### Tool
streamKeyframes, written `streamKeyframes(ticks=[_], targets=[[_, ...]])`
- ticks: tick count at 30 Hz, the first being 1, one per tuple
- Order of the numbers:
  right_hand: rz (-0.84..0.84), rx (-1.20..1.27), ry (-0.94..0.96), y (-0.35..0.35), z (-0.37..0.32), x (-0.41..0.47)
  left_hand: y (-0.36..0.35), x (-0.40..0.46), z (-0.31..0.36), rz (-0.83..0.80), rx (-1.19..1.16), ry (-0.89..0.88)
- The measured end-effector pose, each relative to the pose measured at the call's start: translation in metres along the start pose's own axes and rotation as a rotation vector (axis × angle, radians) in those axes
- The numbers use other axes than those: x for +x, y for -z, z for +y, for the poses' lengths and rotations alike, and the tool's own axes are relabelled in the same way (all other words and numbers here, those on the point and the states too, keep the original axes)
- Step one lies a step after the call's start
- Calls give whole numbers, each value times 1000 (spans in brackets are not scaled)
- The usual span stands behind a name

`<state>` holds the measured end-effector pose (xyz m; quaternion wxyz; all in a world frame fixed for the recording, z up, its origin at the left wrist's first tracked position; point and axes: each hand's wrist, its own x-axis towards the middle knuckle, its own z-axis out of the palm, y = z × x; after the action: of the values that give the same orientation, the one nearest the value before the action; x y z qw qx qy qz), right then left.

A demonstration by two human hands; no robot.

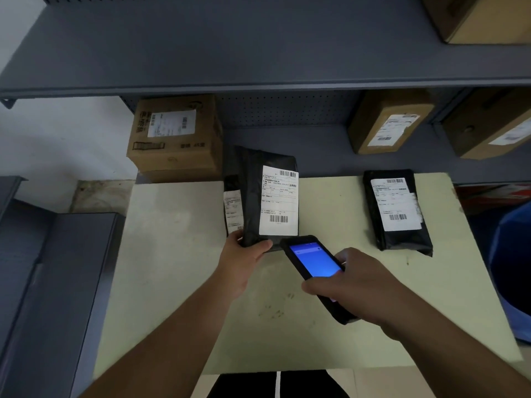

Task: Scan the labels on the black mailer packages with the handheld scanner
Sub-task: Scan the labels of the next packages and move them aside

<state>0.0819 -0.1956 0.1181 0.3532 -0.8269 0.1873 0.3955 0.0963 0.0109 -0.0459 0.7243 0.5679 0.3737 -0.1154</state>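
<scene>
Pale table (178, 254) under grey shelving | your left hand (240, 264) pinches the black mailer (253, 196) by its near edge | your right hand (356, 288) grips the scanner (313, 262) just beside it | second mailer (398, 211) beyond your right hand

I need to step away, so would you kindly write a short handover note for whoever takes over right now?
Left hand: gripping the bottom edge of the front black mailer, tilted up.
Right hand: holding the handheld scanner, screen lit blue, aimed at that label.
A second mailer sits behind the first; a third lies to the right on the table.
Done: cannot tell which are scanned.
Left: confirm this scan, then the others.
</scene>
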Motion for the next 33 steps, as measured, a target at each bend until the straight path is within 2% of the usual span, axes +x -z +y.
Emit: streamKeyframes(ticks=[13,22,33], targets=[[42,103,-64,53,55,9,-88,2,-30,-89,32,85],[52,134,-90,78,85,20,-124,13,-52,-41,67,154],[78,167,-141,103,119,32,-163,30,-66,-44,78,135]])
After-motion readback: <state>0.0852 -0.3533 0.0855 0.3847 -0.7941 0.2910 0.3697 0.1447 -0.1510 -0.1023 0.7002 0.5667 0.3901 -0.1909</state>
